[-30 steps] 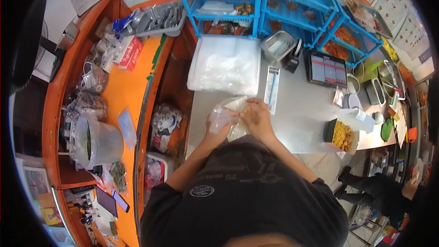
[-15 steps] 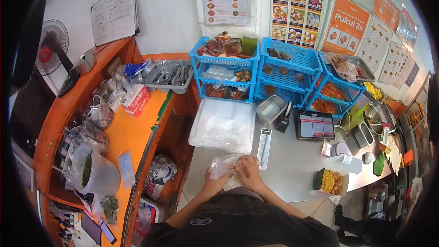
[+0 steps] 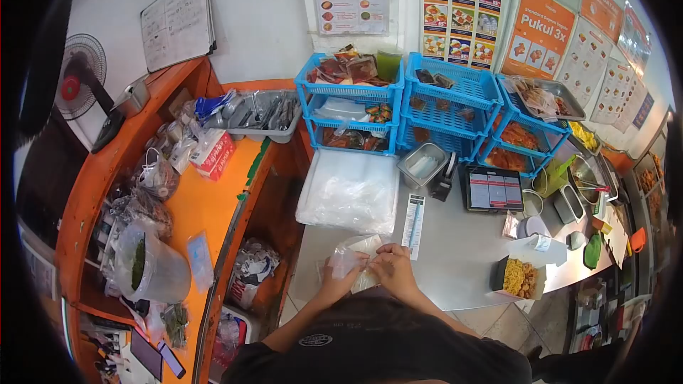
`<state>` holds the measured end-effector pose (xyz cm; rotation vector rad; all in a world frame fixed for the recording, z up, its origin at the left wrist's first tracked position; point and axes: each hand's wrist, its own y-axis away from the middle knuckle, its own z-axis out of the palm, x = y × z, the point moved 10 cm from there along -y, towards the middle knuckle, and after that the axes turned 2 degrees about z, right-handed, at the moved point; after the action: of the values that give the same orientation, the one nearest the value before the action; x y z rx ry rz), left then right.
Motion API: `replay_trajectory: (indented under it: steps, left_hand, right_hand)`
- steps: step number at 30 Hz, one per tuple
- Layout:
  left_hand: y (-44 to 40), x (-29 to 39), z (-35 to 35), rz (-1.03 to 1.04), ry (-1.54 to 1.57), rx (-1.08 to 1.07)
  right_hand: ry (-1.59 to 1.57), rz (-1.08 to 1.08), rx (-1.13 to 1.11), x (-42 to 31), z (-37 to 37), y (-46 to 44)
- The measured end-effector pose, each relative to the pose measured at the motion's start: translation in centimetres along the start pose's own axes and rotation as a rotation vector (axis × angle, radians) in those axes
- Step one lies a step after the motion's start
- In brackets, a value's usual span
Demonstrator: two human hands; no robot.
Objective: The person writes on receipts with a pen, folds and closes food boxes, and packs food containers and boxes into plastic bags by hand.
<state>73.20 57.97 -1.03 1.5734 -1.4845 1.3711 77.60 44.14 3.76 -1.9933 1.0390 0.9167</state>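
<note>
A clear plastic bag (image 3: 361,247) is held up between my two hands at the front edge of the steel counter. My left hand (image 3: 339,279) grips its left side, fingers closed on the thin film. At the right side, the fingertips of my right hand (image 3: 393,269) pinch the bag near its middle. Something pale shows through or under the film; I cannot make out what it is. Just beyond my hands lies a thick stack of clear plastic bags (image 3: 348,188). A printed paper slip (image 3: 413,226) rests to the right of the stack.
Blue stacking baskets (image 3: 352,90) with packets line the back. A steel container (image 3: 424,163) and a tablet (image 3: 494,188) stand before them. At right is an open box of noodles (image 3: 518,277). An orange shelf counter (image 3: 186,203) with a plastic tub (image 3: 158,268) runs along my left.
Both hands keep hold of the plastic bag; my right-hand fingers have shifted slightly on it. The view has tilted a little. A person's legs at lower right have mostly moved out of view.
</note>
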Motion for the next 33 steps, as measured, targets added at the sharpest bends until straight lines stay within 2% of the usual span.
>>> replay_trajectory:
  steps: [4, 7, 8, 9, 11, 15, 18, 21, 22, 25, 26, 29, 32, 33]
  left_hand:
    - [0.2, 4.1, -0.1, 0.325, -0.225, -0.045]
    - [0.1, 3.5, -0.6, 0.235, -0.134, 0.056]
    - [0.1, 4.9, -0.8, 0.302, -0.114, 0.057]
    - [0.1, 4.5, -0.7, 0.28, -0.143, 0.041]
    - [0.1, 3.5, -0.2, 0.246, -0.202, 0.005]
    - [-0.2, 3.9, -0.7, 0.182, -0.046, 0.031]
    - [0.0, 4.7, -0.8, 0.319, -0.16, 0.023]
    - [0.7, -2.0, 0.0, -0.101, 0.206, 0.109]
    - [0.7, -2.0, -0.1, -0.164, 0.177, 0.1]
    - [0.8, -2.2, 0.0, -0.32, 0.247, 0.061]
    - [0.5, -1.5, 0.0, -0.307, 0.297, 0.03]
    - [0.4, -1.0, 0.2, -0.331, 0.309, 0.034]
    - [0.0, -2.8, 0.5, -0.359, 0.237, -0.183]
    - [-0.2, -1.8, -0.1, -0.288, 0.32, -0.155]
  right_hand:
    - [-0.012, 0.003, 0.016, 1.4, 0.7, -0.6]
    - [-0.062, 0.063, 0.003, 2.0, 0.6, -0.4]
    - [-0.128, 0.097, 0.022, 2.0, 0.3, -0.6]
    - [-0.193, 0.127, 0.044, 2.2, 0.0, -0.5]
    - [-0.172, 0.09, -0.002, 2.5, 0.3, -0.3]
    - [-0.166, 0.041, -0.016, 1.8, 0.1, -0.3]
    - [-0.162, 0.027, -0.016, 1.2, 0.1, -0.5]
    - [-0.253, -0.072, -0.055, -0.1, 0.5, -1.0]
    - [-0.303, -0.113, -0.075, -0.5, 0.6, -0.8]
    - [-0.157, -0.064, -0.21, 0.6, 1.2, -0.3]
    - [-0.013, 0.025, -0.266, 2.3, 0.9, -0.5]
    - [0.01, 0.055, -0.393, 2.7, 1.3, -0.9]
    - [-0.723, 0.359, -0.283, 10.3, 0.6, -2.5]
    - [-0.576, 0.38, -0.114, 14.7, -1.1, -3.3]
